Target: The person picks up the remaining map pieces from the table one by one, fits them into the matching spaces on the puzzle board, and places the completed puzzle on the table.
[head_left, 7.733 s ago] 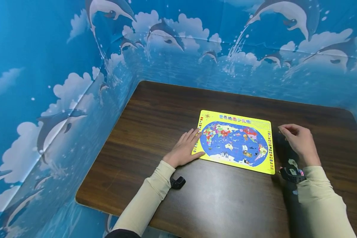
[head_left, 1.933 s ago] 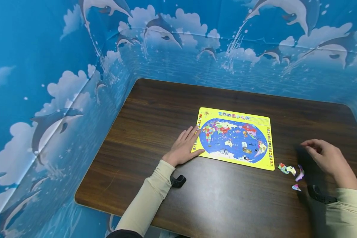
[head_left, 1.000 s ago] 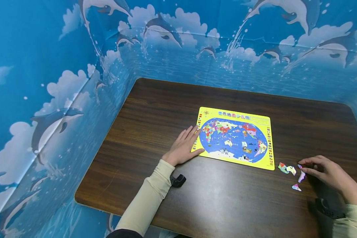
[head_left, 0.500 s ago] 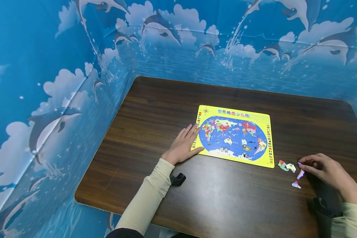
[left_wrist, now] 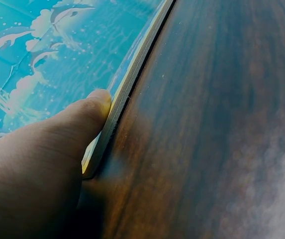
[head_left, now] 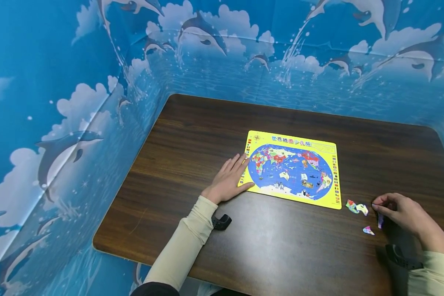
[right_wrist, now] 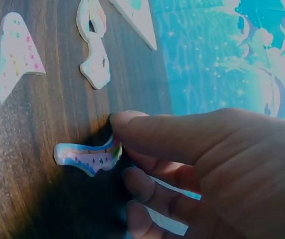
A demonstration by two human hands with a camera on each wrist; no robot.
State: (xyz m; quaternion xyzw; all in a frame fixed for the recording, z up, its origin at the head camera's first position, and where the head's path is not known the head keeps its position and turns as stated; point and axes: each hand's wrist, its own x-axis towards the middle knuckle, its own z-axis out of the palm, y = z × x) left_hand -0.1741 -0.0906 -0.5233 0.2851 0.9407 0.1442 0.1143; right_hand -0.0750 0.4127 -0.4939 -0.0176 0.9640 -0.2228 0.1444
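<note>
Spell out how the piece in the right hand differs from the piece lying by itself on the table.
Pose: the held piece is pinched in the right hand; the lone piece lies flat on the table.
Shape: the held piece is a curved strip; the lone piece is roughly triangular.
Colour: the held piece has blue edging; the lone piece looks pale with pink marks.
Shared: both are printed and off the map board.
</note>
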